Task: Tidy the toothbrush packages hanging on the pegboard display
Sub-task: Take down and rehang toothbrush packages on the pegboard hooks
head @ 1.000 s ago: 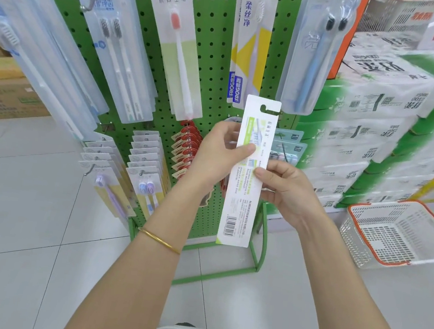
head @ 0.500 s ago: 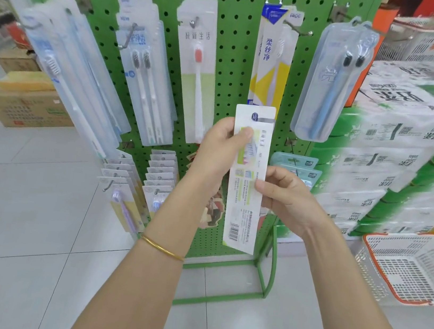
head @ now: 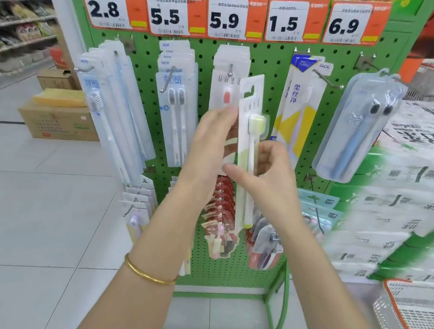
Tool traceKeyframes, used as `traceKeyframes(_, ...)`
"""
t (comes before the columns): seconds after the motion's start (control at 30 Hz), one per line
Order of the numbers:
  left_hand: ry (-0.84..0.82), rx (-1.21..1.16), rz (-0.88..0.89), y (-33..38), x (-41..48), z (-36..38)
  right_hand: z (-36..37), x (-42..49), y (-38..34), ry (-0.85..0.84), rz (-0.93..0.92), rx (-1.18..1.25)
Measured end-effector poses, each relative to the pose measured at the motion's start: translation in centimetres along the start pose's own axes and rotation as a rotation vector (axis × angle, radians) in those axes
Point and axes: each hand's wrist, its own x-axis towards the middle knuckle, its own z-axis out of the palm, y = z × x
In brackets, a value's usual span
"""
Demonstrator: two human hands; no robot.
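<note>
A long white toothbrush package with a pale green brush stands upright in front of the green pegboard. My right hand grips its middle, thumb across the front. Along its left edge lies my left hand, fingers fairly straight and touching the package. The package's hang hole is level with a metal peg that carries a matching red-brush package. Other toothbrush packages hang at the left, centre-left, right of centre and far right.
Price tags line the pegboard's top. Smaller carded goods hang on the lower pegs. Stacked tissue packs stand at the right, with a white and orange basket on the floor. Cardboard boxes sit on the floor at left.
The package has been turned so its brush side faces me and lifted toward the upper pegs. My view has tilted up, bringing the price tags into sight.
</note>
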Motion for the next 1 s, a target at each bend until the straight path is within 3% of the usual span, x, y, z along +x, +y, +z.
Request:
traceKeyframes(0.2,0.006,0.122,0.136,1.1,-0.1,-0.5,2.4,1.4,-2.1,0.215,-0.046,-0.293)
traceKeyframes(0.6,0.052,0.238,0.219,0.6,0.9,-1.6,4.0,1.4,-1.8,0.289,-0.077,-0.453)
traceKeyframes(1.0,0.097,0.225,0.291,0.6,1.2,-1.5,5.0,1.1,-0.8,0.273,-0.173,-0.305)
